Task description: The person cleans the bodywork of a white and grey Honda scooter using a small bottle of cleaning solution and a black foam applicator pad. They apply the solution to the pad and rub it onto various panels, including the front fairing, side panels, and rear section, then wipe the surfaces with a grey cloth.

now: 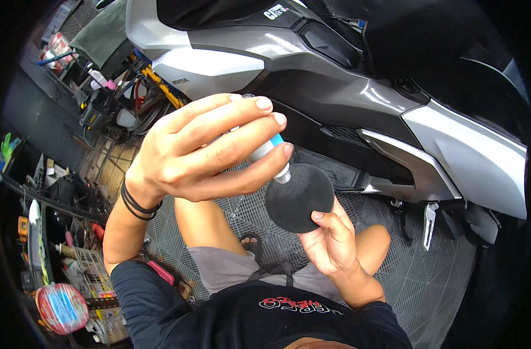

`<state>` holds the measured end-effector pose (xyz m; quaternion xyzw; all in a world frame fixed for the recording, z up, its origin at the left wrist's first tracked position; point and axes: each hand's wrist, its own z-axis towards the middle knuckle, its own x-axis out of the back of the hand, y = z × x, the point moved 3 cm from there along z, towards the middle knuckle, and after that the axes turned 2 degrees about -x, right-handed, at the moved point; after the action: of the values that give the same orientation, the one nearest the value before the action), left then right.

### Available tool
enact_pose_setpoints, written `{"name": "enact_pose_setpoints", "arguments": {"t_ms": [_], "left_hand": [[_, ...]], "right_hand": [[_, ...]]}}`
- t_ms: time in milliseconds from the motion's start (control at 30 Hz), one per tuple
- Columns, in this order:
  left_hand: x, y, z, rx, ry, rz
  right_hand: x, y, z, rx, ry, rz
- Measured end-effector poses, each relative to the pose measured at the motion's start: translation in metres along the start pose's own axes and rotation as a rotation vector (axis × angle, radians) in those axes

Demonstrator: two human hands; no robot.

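My left hand [213, 152] grips a small tube or bottle [283, 175], tilted tip down, with a whitish nozzle. Silver and blue parts of its body show between my fingers; the rest is hidden behind them. Just below the nozzle is a round black disc [298, 200] with a slightly grained face, perhaps a foam or rubber pad. My right hand [330, 240] holds this disc by its lower edge, thumb on the upper face. Whether nozzle and disc touch, I cannot tell. Beyond both hands stands a scooter with a glossy grey side panel [335, 87].
The scooter's footpeg [429, 227] juts out at the right. Patterned grey matting [413, 270] covers the floor around my legs. Cluttered shelves [82, 261] line the left side, with a plastic-wrapped round pack [61, 309]. Tools and bottles crowd a cart [117, 96] at upper left.
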<state>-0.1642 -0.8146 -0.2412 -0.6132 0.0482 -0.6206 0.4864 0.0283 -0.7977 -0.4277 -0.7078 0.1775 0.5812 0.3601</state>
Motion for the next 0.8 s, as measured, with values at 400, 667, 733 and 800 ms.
{"name": "enact_pose_setpoints", "arguments": {"t_ms": [400,667,733,800], "left_hand": [[0.017,0.017,-0.013,0.129,-0.113,0.054],[0.016,0.009,-0.034,0.178,-0.164,0.050],[0.014,0.000,-0.045,0.174,-0.160,0.048],[0.011,-0.008,-0.061,0.172,-0.154,0.041]], "right_hand": [[-0.007,-0.007,0.007,-0.163,-0.079,-0.004],[-0.010,0.011,0.030,-0.252,-0.061,0.005],[-0.015,0.021,0.037,-0.246,-0.063,0.010],[-0.021,0.035,0.046,-0.239,-0.071,0.013]]}}
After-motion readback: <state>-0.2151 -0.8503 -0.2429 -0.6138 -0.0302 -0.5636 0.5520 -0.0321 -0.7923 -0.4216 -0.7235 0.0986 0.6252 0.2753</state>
